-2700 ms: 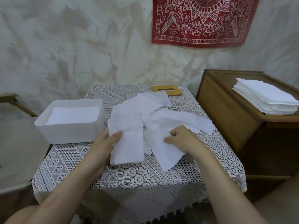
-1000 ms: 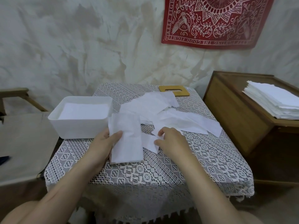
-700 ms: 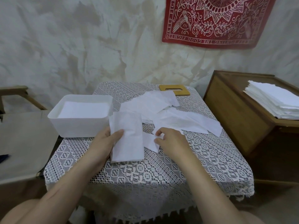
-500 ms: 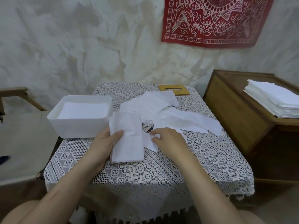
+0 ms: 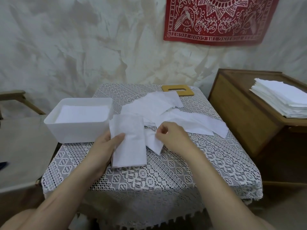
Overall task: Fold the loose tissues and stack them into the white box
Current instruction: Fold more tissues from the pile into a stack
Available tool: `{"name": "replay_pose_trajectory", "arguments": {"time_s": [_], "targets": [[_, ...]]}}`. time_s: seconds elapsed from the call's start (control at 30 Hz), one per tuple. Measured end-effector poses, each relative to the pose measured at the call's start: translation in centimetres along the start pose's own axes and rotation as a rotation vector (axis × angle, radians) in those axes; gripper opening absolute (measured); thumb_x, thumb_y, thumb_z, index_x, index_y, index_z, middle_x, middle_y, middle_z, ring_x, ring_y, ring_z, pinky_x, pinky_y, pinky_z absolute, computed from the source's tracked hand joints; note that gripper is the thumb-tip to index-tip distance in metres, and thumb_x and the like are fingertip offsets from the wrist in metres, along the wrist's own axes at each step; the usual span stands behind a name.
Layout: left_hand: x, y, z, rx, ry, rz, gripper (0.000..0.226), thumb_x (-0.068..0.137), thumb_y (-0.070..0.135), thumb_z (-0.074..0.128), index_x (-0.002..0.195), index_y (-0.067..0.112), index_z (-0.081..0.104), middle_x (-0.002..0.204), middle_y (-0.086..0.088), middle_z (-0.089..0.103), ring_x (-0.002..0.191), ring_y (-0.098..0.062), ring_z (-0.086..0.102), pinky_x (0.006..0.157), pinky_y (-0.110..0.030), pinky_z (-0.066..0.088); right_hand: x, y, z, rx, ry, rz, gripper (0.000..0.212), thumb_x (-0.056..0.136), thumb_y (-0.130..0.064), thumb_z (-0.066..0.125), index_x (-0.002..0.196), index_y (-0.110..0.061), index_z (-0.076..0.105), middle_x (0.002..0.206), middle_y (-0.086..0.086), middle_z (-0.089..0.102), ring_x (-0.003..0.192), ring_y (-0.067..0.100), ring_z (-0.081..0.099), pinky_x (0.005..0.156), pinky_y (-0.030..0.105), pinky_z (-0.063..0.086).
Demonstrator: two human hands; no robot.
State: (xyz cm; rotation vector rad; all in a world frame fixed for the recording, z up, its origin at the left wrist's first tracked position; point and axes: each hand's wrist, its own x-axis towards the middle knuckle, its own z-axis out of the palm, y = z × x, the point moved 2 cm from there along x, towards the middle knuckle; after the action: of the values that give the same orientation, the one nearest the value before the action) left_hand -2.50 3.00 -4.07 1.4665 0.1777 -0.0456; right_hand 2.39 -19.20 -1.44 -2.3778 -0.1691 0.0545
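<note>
A white box (image 5: 74,130) stands at the table's left side with white tissue lying flat inside. Beside it, my left hand (image 5: 106,146) grips a folded stack of tissues (image 5: 131,146) by its left edge, thumb on top. Just right of the stack, my right hand (image 5: 172,138) pinches a loose tissue (image 5: 154,143) between thumb and fingertips. More loose tissues (image 5: 174,113) lie spread in a pile across the middle and back of the table.
The small table wears a lace cloth (image 5: 166,171). A wooden lid with a slot (image 5: 177,91) lies at the back edge. To the right stands a wooden cabinet (image 5: 240,113) with a tall pile of tissues (image 5: 282,100). A chair (image 5: 20,138) sits at left.
My right hand has slid left along the loose tissue and curled its fingers into a pinch on it. The left hand keeps its hold on the folded stack.
</note>
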Motion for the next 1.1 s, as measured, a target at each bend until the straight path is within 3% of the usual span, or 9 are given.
{"name": "replay_pose_trajectory", "arguments": {"time_s": [0.27,0.47,0.53,0.6,0.67,0.77,0.83,0.9,1.1], "targets": [[-0.2,0.2,0.7,0.001,0.01,-0.027,0.018,0.103,0.022,0.059,0.118,0.017,0.066,0.107,-0.004,0.08,0.092,-0.023,0.078,0.075,-0.042,0.061,-1.7,5.9,-5.3,0.181,0.057,0.209,0.008,0.091,-0.014,0.06,0.095,-0.021,0.059,0.084,0.0,0.061,0.056,0.015,0.049,0.057,0.028,0.037],[-0.4,0.4,1.1,0.028,-0.001,-0.029,0.022,0.104,0.022,0.058,0.122,0.012,0.066,0.108,-0.006,0.08,0.095,-0.025,0.078,0.075,-0.041,0.06,-2.2,7.8,-5.3,0.173,-0.02,0.276,0.017,0.091,-0.029,0.07,0.1,-0.016,0.066,0.098,0.001,0.071,0.082,0.02,0.07,0.074,0.035,0.051],[-0.3,0.3,1.2,0.026,-0.002,-0.031,0.021,0.103,0.022,0.058,0.12,0.013,0.066,0.107,-0.006,0.08,0.093,-0.024,0.078,0.072,-0.038,0.06,-1.9,7.6,-5.1,0.193,0.01,0.25,0.036,0.092,-0.043,0.07,0.082,-0.009,0.066,0.075,-0.006,0.061,0.065,0.015,0.059,0.066,0.035,0.042],[-0.3,0.3,1.3,0.021,-0.006,-0.038,0.019,0.103,0.022,0.058,0.119,0.013,0.066,0.104,-0.005,0.08,0.091,-0.023,0.078,0.068,-0.036,0.062,-1.2,7.1,-4.8,0.155,0.016,0.224,0.052,0.09,-0.049,0.07,0.059,-0.017,0.043,0.056,-0.009,0.035,0.052,0.014,0.036,0.062,0.034,0.026],[-0.1,0.3,1.5,0.019,-0.015,-0.039,0.021,0.103,0.022,0.058,0.121,0.012,0.065,0.105,-0.005,0.08,0.092,-0.023,0.078,0.065,-0.032,0.063,-0.3,6.5,-4.6,0.065,0.035,0.202,0.056,0.087,-0.049,0.071,0.061,-0.024,0.028,0.056,-0.009,0.025,0.052,0.014,0.027,0.06,0.033,0.019],[-0.2,0.4,1.7,0.012,-0.022,-0.04,0.02,0.103,0.023,0.057,0.12,0.014,0.065,0.104,-0.004,0.08,0.091,-0.021,0.078,0.064,-0.029,0.063,0.8,5.7,-4.2,-0.082,0.048,0.168,0.046,0.087,-0.045,0.072,0.066,-0.025,0.037,0.065,-0.008,0.04,0.064,0.016,0.042,0.058,0.032,0.024],[-0.2,0.3,1.8,0.002,-0.023,-0.04,0.018,0.103,0.022,0.057,0.118,0.016,0.065,0.103,-0.002,0.081,0.09,-0.02,0.078,0.064,-0.029,0.063,1.2,5.5,-3.7,-0.091,0.012,0.158,0.016,0.089,-0.042,0.072,0.09,-0.028,0.063,0.097,-0.006,0.062,0.093,0.021,0.058,0.07,0.032,0.038],[-0.2,0.4,2.0,-0.003,-0.019,-0.039,0.016,0.103,0.021,0.057,0.116,0.017,0.066,0.102,-0.002,0.081,0.089,-0.019,0.078,0.063,-0.029,0.063,1.0,5.4,-3.5,-0.043,-0.026,0.163,0.032,0.09,-0.04,0.071,0.117,-0.023,0.069,0.123,-0.004,0.064,0.114,0.023,0.059,0.086,0.034,0.046],[-0.4,0.4,2.1,-0.015,-0.028,-0.025,0.018,0.103,0.022,0.057,0.119,0.017,0.066,0.105,-0.003,0.08,0.092,-0.022,0.078,0.068,-0.034,0.063,0.2,4.7,-5.2,-0.151,0.214,0.021,0.035,0.1,-0.032,0.061,0.132,-0.017,0.067,0.137,0.001,0.059,0.128,0.029,0.051,0.091,0.035,0.041]]}}
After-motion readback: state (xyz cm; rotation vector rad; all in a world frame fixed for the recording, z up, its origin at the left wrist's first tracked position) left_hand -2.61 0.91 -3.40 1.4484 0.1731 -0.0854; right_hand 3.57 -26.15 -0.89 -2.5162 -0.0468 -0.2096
